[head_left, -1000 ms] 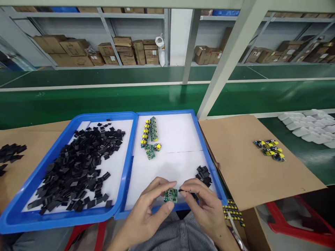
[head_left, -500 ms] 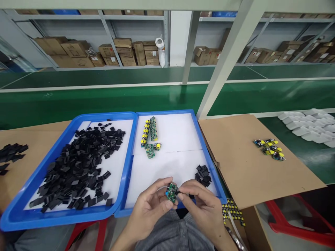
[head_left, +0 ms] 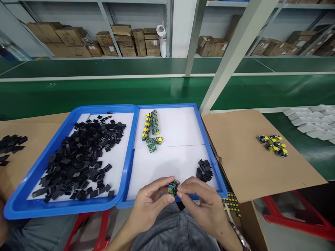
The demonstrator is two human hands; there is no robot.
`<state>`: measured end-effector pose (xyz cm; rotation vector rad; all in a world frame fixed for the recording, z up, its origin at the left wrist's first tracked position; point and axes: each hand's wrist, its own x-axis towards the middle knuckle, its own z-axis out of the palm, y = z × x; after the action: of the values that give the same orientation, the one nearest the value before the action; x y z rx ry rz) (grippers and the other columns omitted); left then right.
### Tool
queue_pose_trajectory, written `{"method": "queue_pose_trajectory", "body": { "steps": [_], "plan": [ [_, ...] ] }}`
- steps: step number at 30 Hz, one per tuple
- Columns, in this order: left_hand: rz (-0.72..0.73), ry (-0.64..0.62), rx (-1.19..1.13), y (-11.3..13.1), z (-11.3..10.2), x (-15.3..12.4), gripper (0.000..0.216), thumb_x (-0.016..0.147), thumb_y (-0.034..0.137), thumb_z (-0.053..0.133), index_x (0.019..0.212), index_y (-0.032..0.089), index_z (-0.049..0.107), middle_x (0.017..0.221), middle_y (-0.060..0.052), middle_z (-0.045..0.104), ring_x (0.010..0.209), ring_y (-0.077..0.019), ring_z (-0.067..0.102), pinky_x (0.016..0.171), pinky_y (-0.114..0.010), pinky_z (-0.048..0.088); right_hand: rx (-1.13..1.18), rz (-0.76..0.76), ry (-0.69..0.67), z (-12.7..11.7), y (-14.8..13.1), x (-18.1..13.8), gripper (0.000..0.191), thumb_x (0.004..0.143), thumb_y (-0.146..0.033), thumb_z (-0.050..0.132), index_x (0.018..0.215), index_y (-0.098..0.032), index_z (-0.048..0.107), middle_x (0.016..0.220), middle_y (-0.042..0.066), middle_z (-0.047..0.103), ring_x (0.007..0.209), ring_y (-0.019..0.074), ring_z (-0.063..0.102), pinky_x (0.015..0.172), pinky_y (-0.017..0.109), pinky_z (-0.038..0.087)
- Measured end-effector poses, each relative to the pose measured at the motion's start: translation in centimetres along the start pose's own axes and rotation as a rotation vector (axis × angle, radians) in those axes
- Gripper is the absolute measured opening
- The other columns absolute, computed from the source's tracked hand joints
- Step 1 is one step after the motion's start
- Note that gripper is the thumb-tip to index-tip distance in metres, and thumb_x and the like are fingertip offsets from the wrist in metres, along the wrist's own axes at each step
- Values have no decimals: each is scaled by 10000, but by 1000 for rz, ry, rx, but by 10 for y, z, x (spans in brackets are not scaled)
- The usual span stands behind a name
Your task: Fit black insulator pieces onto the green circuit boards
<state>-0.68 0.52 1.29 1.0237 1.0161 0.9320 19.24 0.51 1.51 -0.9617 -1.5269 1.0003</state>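
In my left hand (head_left: 153,200) is a small green circuit board (head_left: 173,188) with blue and yellow parts, pinched between thumb and fingers above the front edge of the right blue tray. My right hand (head_left: 200,198) is closed, its thumb and forefinger pressed together at the board's right edge. Whether a black piece is also between those fingertips is hidden. Just beyond my right hand lies a small heap of black pieces (head_left: 204,170). Farther back in the same tray (head_left: 169,106) are a row of boards with yellow parts (head_left: 147,127) and several green boards (head_left: 155,122).
A second blue tray (head_left: 19,205) on the left holds a large pile of flat black pieces (head_left: 78,157). On the right, cardboard (head_left: 235,167) bears several yellow-topped boards (head_left: 273,144). A slanted post (head_left: 222,73) rises behind the trays. Another person's leg (head_left: 44,230) is at lower left.
The circuit board has turned from showing its flat green face to a more edge-on view with yellow visible. My right fingertips stay at its right edge. The camera view has tilted down slightly.
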Motion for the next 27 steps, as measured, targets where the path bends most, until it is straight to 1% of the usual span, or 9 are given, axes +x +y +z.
{"method": "queue_pose_trajectory", "body": {
  "steps": [3, 7, 11, 14, 18, 19, 21, 23, 27],
  "plan": [
    [46, -19, 57, 1, -1, 0, 370, 889, 293, 813, 1257, 288, 777, 1273, -84, 773, 1146, -257, 748, 1010, -359, 613, -17, 41, 3, -2, -5, -1, 229, 937, -78, 679, 1044, -260, 767, 861, 39, 746, 783, 201, 720, 681, 332, 585],
    [97, -42, 163, 2, -2, 0, 371, 886, 288, 814, 1255, 277, 778, 1248, -89, 774, 1129, -255, 746, 991, -351, 617, -70, 5, 23, 1, -5, -2, 225, 940, -65, 655, 1016, -247, 763, 855, 51, 722, 772, 199, 699, 673, 334, 566],
    [-4, -21, 104, 2, -1, 0, 373, 915, 353, 782, 1273, 251, 760, 1143, -83, 806, 1040, -242, 767, 955, -361, 630, 64, 110, 23, 3, 3, -3, 165, 928, -101, 702, 962, -247, 772, 811, 34, 723, 746, 186, 691, 676, 321, 564],
    [-46, -71, 35, 2, -1, 1, 363, 966, 349, 721, 1318, 258, 729, 1146, -83, 805, 1035, -229, 767, 988, -389, 619, 167, 188, 57, 6, 8, -4, 137, 932, -132, 718, 977, -245, 779, 802, 25, 712, 756, 179, 699, 699, 313, 578],
    [58, -91, 38, 0, -3, 1, 421, 906, 273, 789, 1323, 277, 727, 1404, -115, 666, 1246, -278, 682, 1007, -385, 612, 186, 193, 84, 12, 12, -6, 130, 938, -143, 716, 982, -244, 785, 851, 35, 718, 796, 178, 698, 721, 308, 581],
    [76, -77, 54, -1, -4, 0, 423, 901, 261, 793, 1319, 271, 729, 1406, -122, 652, 1244, -281, 680, 990, -377, 620, 188, 189, 85, 13, 12, -6, 130, 934, -142, 720, 980, -244, 785, 864, 39, 724, 810, 182, 700, 733, 311, 585],
    [82, -48, 86, -4, -6, -1, 384, 929, 254, 759, 1312, 265, 724, 1312, -121, 693, 1136, -255, 726, 940, -367, 641, 193, 179, 82, 15, 12, -5, 133, 927, -136, 727, 977, -245, 785, 880, 42, 731, 836, 187, 705, 758, 318, 592],
    [93, -26, 141, -6, -7, -3, 344, 955, 244, 728, 1298, 275, 718, 1264, -104, 724, 1083, -234, 746, 947, -368, 640, 190, 170, 81, 16, 12, -5, 146, 922, -125, 730, 975, -249, 786, 887, 40, 733, 848, 186, 705, 767, 314, 593],
    [207, -24, 328, -7, -10, -4, 338, 959, 195, 716, 1282, 298, 727, 1352, -87, 716, 1260, -252, 682, 1073, -392, 580, 166, 159, 75, 16, 10, -4, 174, 917, -97, 718, 975, -248, 783, 891, 35, 738, 840, 179, 711, 762, 303, 590]
  ]
}}
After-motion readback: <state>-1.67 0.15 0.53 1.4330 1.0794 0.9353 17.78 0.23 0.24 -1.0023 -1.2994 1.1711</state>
